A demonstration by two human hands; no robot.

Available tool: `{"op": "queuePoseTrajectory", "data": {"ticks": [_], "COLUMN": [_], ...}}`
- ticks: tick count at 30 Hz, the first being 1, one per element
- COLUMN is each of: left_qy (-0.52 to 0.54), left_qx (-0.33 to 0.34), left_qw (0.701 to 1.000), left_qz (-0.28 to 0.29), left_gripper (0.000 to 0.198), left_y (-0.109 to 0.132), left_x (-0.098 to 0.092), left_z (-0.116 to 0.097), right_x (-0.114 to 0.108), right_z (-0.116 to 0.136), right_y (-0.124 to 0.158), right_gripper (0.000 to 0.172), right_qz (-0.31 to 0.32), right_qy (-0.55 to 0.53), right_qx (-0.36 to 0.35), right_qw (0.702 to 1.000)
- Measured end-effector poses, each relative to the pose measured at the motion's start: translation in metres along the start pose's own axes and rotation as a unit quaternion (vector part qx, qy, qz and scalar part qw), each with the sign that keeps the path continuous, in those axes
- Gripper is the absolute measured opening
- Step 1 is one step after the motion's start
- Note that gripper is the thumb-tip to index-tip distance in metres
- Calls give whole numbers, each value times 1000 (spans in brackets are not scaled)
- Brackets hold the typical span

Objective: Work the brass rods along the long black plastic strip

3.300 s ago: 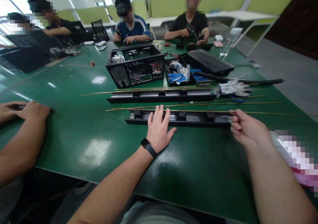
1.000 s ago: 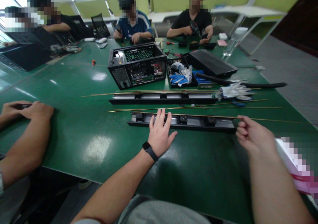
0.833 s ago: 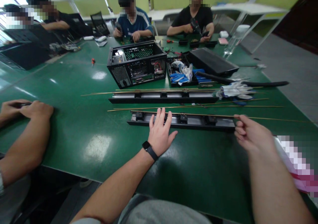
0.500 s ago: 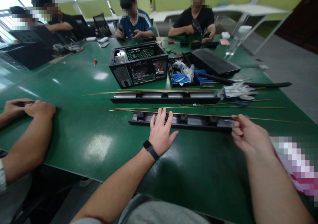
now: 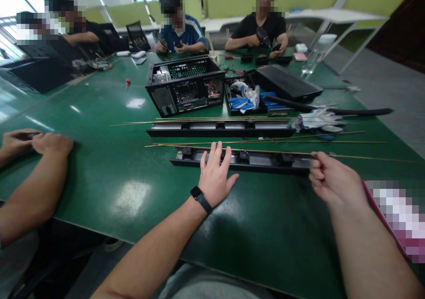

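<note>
My left hand [image 5: 216, 175] lies flat with fingers spread across the near black channel [image 5: 219, 164], wearing a dark wristwatch [image 5: 200, 198]. Small black blocks [image 5: 244, 157] sit inside this channel, which has a shiny inner face. At the channel's right end, my right hand [image 5: 332, 175] is closed in a pinch on a thin brass-coloured rod [image 5: 365, 157]. That rod runs left along the channel's back edge, over the blocks. Behind it lies a second, similar channel [image 5: 206, 132], with more thin rods [image 5: 345, 141] between and above the two.
An opened black computer case [image 5: 186, 86] stands beyond the channels. Beside it are a tray with blue-and-white gloves [image 5: 245, 97], a black panel [image 5: 287, 82] and a dark tube [image 5: 358, 113]. Another person's hands [image 5: 49, 144] rest at the left. A bottle [image 5: 318, 53] stands back right.
The pinched rod appears slightly further left. Both my hands stay in almost the same place, and the view has shifted a little.
</note>
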State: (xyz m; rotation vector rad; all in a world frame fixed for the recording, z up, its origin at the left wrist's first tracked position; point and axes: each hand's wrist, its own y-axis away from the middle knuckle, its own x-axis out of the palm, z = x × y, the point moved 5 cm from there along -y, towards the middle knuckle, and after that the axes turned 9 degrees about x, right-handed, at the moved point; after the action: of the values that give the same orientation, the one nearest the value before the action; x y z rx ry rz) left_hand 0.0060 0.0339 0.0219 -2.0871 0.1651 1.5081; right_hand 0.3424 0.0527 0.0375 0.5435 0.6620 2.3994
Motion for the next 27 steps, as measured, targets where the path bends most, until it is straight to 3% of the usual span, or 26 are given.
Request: {"op": "queuePoseTrajectory", "data": {"ticks": [4,8,14,22,27], "left_qy": [-2,-1,0,-2,9], "left_qx": [-1,1,5,6,-2], "left_qw": [1000,1000,1000,1000,1000], "left_qz": [2,2,-2,-11,-12], "left_gripper": [92,90,89,89,77], "left_y": [0,-1,-2,-1,-2], "left_x": [0,0,-1,1,0], "left_z": [1,2,2,3,2], "right_x": [7,16,12,17,14], "right_z": [-2,-8,-5,-6,-3], "right_y": [8,13,10,13,13], "right_gripper": [29,23,22,23,30], "right_qz": [-8,19,-2,18,-4], "right_qy": [5,25,12,22,12], "right_qx": [-4,1,-18,-6,8], "right_qw": [1000,1000,1000,1000,1000]}}
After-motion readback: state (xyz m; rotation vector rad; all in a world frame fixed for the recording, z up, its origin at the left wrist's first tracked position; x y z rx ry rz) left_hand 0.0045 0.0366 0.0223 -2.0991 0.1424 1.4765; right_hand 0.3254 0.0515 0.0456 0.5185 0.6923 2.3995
